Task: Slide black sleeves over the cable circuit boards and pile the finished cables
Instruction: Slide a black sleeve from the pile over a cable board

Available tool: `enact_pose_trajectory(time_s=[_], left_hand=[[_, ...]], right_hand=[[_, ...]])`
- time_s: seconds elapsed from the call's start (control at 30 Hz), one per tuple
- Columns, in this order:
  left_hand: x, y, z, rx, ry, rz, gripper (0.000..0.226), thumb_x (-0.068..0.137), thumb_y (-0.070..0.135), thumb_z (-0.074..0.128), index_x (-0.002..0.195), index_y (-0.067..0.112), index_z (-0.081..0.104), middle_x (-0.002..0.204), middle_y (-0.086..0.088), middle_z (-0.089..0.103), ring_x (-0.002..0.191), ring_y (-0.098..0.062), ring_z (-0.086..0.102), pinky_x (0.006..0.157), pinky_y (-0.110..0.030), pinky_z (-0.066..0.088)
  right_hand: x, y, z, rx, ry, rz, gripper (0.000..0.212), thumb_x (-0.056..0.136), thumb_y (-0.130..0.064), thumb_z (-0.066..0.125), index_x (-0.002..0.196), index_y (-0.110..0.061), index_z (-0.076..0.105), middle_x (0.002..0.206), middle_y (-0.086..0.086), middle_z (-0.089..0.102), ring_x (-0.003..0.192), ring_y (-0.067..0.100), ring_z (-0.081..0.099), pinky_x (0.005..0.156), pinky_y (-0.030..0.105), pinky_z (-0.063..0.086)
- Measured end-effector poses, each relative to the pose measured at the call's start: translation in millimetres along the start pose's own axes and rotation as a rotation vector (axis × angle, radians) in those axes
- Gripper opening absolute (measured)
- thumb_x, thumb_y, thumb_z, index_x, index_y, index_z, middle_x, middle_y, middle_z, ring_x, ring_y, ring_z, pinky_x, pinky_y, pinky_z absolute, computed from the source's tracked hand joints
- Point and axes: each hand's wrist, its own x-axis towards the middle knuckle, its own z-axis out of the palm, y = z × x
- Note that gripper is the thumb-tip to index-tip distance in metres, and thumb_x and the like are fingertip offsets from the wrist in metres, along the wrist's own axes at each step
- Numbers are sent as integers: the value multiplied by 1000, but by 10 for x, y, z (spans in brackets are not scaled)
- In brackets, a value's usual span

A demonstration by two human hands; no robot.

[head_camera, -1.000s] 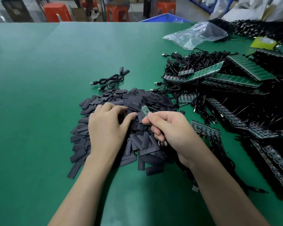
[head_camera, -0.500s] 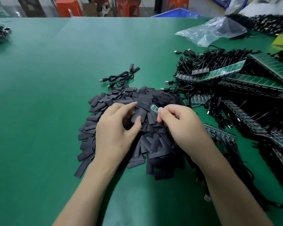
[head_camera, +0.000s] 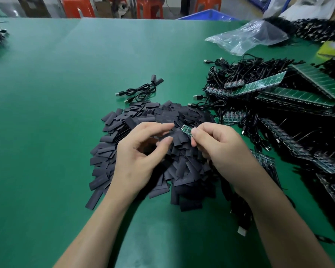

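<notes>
The light, stiff board is pinched by its edges at the near end in the right hand, above the sleeve pile. Whether a thin, limp sleeve is held in the curled left hand cannot be told.

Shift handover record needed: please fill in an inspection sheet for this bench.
Surface: green table.
Job's things: heap of black sleeves at centre; circuit board unsleeved.
Clutter: plastic bag, far right.
Hands: right hand pinches the circuit board; left hand curled above the sleeves, grip unclear.
Cables: two sleeved cables beyond the heap; tangled cables with board strips at right.
Surroundings: orange stools, blue bin.
</notes>
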Motion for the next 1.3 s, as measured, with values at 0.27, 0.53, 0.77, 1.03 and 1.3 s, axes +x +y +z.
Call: enact_pose_trajectory(time_s=[0.27, 0.53, 0.77, 1.03, 1.3], left_hand=[[10, -11, -13, -73, 11, 9, 25, 93, 6, 71, 112, 21, 75, 105, 1, 72, 99, -17, 68, 89, -22, 49], [9, -10, 5, -75, -6, 16, 24, 93, 5, 71, 112, 18, 75, 106, 2, 71, 100, -17, 68, 89, -21, 49], [24, 34, -59, 20, -70, 66, 24, 92, 10, 73, 112, 21, 75, 107, 0, 71, 103, -23, 68, 90, -28, 52], [57, 99, -193, 276, -174, 169, 22, 91, 17, 75, 113, 16, 78, 106, 2, 71, 102, -15, 68, 92, -24, 50], [52, 98, -216, 439, -166, 253, 28, 84, 19, 84, 111, 13, 80, 98, 1, 68, 92, -9, 65, 90, -16, 45]], right_hand=[[-26, -29, -5, 99, -48, 35, 33, 91, -44, 50, 69, -21, 58, 66, 8, 31, 62, 23, 27, 62, 42, 27], [-38, -33, -37, 82, -45, 41, 32, 90, -42, 52, 65, -22, 58, 64, 7, 32, 62, 23, 28, 62, 42, 27], [-70, -65, -104, 12, -92, 45, 33, 89, -43, 52, 65, -21, 58, 64, 8, 29, 62, 30, 24, 57, 48, 24], [-119, -77, -148, -53, -141, 92, 32, 88, -44, 51, 67, -21, 60, 60, 2, 31, 61, 23, 26, 60, 42, 23], [-207, -76, -116, -129, -142, 60, 32, 100, -32, 56, 73, -15, 62, 56, 0, 35, 54, 18, 29, 51, 32, 23]])
